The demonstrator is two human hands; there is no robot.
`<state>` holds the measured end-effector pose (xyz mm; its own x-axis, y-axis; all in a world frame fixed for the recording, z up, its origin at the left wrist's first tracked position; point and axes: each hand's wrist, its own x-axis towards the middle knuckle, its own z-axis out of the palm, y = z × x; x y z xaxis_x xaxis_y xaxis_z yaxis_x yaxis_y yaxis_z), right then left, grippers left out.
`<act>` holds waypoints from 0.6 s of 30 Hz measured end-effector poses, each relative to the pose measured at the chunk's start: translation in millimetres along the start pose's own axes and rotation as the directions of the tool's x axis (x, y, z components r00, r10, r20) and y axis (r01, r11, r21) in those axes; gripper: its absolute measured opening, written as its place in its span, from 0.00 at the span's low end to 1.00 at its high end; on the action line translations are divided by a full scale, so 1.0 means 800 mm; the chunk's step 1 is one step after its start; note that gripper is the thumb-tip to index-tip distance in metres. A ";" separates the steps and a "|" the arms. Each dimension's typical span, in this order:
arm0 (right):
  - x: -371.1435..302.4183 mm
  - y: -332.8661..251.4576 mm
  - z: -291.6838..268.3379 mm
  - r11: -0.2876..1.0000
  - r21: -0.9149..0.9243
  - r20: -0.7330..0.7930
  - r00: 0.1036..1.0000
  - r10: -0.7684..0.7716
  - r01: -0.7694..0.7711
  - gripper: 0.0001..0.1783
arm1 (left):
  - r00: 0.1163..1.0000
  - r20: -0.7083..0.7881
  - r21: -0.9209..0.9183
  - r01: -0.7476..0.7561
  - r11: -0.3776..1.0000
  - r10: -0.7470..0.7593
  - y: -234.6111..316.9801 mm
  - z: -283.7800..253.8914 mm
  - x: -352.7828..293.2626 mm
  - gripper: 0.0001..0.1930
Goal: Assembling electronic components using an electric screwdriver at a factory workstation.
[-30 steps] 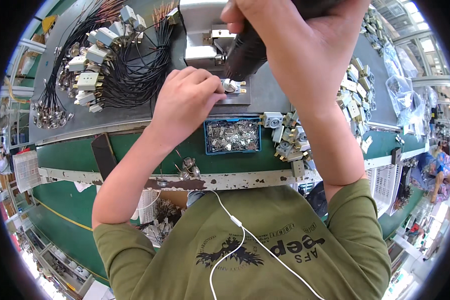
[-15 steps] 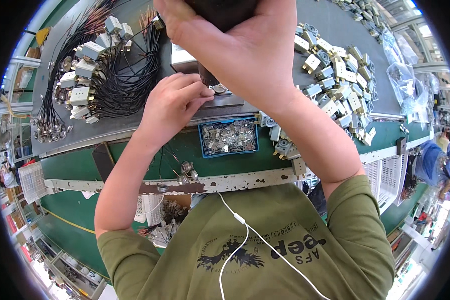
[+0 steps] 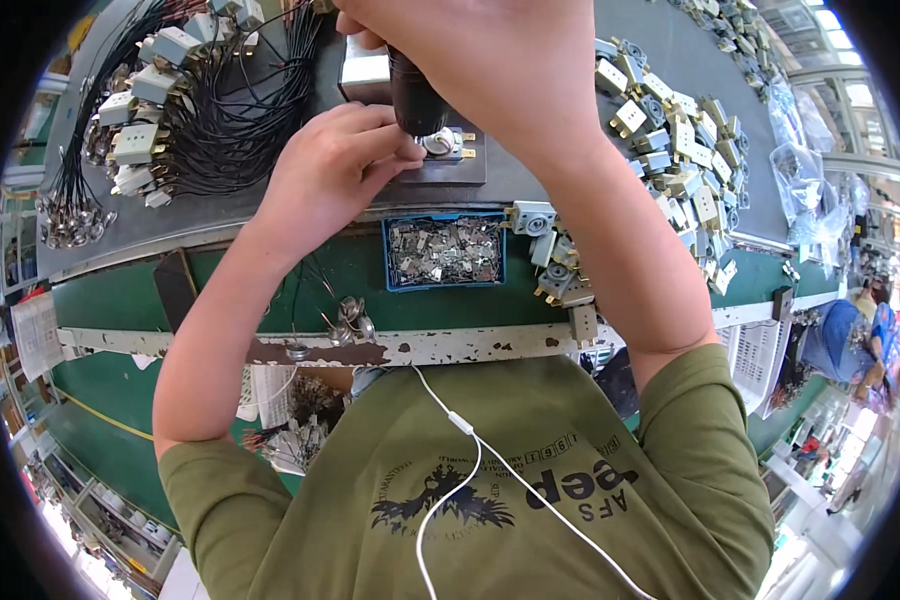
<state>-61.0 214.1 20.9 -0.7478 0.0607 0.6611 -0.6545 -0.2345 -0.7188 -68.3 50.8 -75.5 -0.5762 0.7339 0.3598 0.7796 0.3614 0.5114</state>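
My right hand (image 3: pixel 490 60) is wrapped round a black cylindrical power tool (image 3: pixel 418 100) that looks like an electric screwdriver; its upper part is hidden behind the hand or outside the picture. The tool points down beside a small grey-white socket piece (image 3: pixel 448 146) with a round metal part and brass prongs. This piece rests on a flat dark metal block (image 3: pixel 450 174). With thumb and forefinger pinched together, my left hand (image 3: pixel 335 160) is at the left side of the piece. Whether the tool's tip touches it is hidden.
A blue tray (image 3: pixel 388 270) of small metal clips lies nearer me. Grey-white sockets with black wires (image 3: pixel 240 130) are heaped left; loose sockets (image 3: pixel 685 150) spread right. Behind the block stands a silver metal box (image 3: pixel 367 70). The bench's chipped white edge (image 3: pixel 470 345) runs before me.
The view has shifted, moving the bench up and left in the picture. My right hand has risen, and more of the black tool and the socket piece's prongs now shows. My left hand stays pinched.
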 end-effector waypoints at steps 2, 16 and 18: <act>0.004 -0.004 0.001 0.991 -0.134 0.017 0.999 0.030 -0.027 0.48 | 1.000 0.006 -0.008 0.010 1.000 -0.010 -0.004 0.000 -0.004 0.06; -0.002 0.032 -0.003 0.994 -0.040 0.056 0.993 -0.104 0.106 0.35 | 0.936 0.264 0.064 0.225 0.972 -0.233 0.007 -0.010 0.008 0.14; -0.003 0.034 0.003 0.936 0.065 0.132 0.927 -0.352 0.347 0.34 | 0.938 0.255 0.045 0.229 0.972 -0.233 0.003 -0.010 0.004 0.13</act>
<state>-76.9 205.3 0.4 -0.4477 0.0112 0.8941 -0.8643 -0.2618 -0.4295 -70.3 49.6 -66.9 -0.6598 0.7512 0.0191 0.6369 0.5456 0.5448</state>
